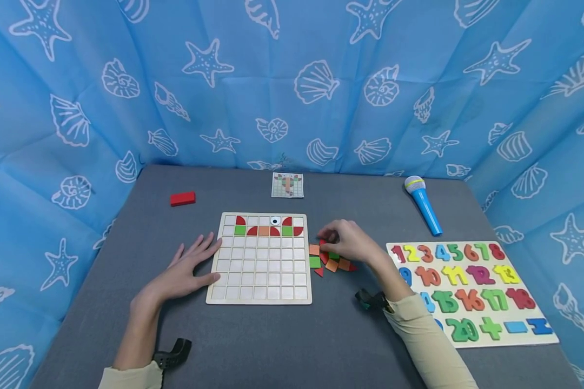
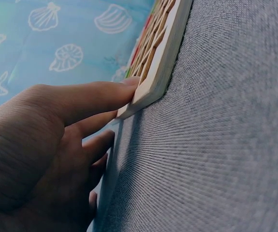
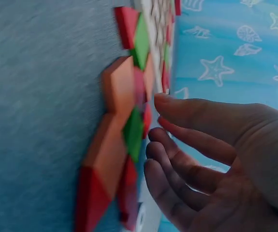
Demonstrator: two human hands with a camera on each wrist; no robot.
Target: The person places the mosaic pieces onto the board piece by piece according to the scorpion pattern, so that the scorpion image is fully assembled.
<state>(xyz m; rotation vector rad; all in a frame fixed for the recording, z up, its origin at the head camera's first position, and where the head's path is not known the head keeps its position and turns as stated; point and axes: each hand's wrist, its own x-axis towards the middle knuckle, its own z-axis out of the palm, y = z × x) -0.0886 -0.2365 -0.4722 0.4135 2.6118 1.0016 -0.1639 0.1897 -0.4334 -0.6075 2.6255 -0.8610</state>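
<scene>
A wooden grid board (image 1: 261, 279) lies mid-table, its two far rows partly filled with red quarter-rounds, green squares (image 1: 240, 230), an orange square (image 1: 263, 231) and an eye tile (image 1: 274, 221). Against its left edge rests my left hand (image 1: 185, 270), fingers spread; in the left wrist view the thumb (image 2: 105, 94) touches the rim. My right hand (image 1: 347, 240) is over a loose pile of tiles right of the board, including an orange square (image 1: 313, 249), a green square (image 1: 314, 262) and a red triangle (image 1: 319, 272). Its fingers are loosely bent, with nothing visible between them.
Behind the board lies a small pattern card (image 1: 287, 185). A red block (image 1: 182, 199) is at the far left, and a blue toy microphone (image 1: 423, 205) at the far right. A number puzzle board (image 1: 508, 339) lies right of my right arm. Blue curtain (image 1: 272, 81) surrounds the table.
</scene>
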